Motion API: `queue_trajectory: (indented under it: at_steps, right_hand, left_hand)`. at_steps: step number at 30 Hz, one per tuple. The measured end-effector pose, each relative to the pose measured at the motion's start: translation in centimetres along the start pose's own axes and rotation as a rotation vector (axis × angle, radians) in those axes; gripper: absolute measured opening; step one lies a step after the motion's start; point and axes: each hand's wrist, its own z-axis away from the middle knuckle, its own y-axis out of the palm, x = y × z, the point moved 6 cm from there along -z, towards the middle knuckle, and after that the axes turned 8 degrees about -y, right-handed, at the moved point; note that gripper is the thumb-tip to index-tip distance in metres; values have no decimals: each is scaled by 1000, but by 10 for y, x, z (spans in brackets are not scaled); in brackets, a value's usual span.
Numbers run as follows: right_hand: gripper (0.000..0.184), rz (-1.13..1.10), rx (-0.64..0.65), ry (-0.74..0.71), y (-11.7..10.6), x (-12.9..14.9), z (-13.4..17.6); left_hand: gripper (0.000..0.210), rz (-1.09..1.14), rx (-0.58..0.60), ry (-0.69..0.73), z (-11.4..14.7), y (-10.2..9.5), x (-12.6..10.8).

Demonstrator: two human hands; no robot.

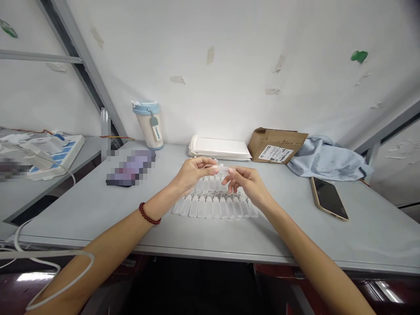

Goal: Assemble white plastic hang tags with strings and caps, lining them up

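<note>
Above the table's middle, my left hand [196, 172] and my right hand [245, 180] meet at a small translucent white tag [223, 168]. My right thumb and fingers pinch the tag's body. The left fingertips are closed at its other end, on what looks like its thin cord; the exact grip is too small to make out. Below my hands lies a row of similar white tags [215, 207], side by side, with thin white cord loops at their upper ends. A second row [210, 183] lies behind it, partly hidden by my hands.
Behind the tags lie a stack of white packets [219, 148] and an open cardboard box [277, 146]. A light blue cloth [328, 159] and a phone [329, 199] are on the right. At left stand a tumbler [149, 124] and a blurred phone-like object [131, 168]. A white cable [75, 253] crosses my left forearm.
</note>
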Motion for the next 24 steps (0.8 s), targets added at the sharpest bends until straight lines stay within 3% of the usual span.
queue_trajectory:
  at_steps: [6,10,20,24]
  right_hand:
    - [43,7,-10,13,0,-1,-1]
    - [41,35,-41,-36,-1,3,-1]
    - [36,105,-102,-146,-7,8,-2]
    - [37,82,-104,-148,-7,8,-2]
  left_hand:
    - [34,-62,-32,47,5,3,-6]
    - [28,-21,50,-4,5,9,-5]
    - [44,-202,175,-158,6,17,7]
    - [47,-214,190,-150,8,20,7]
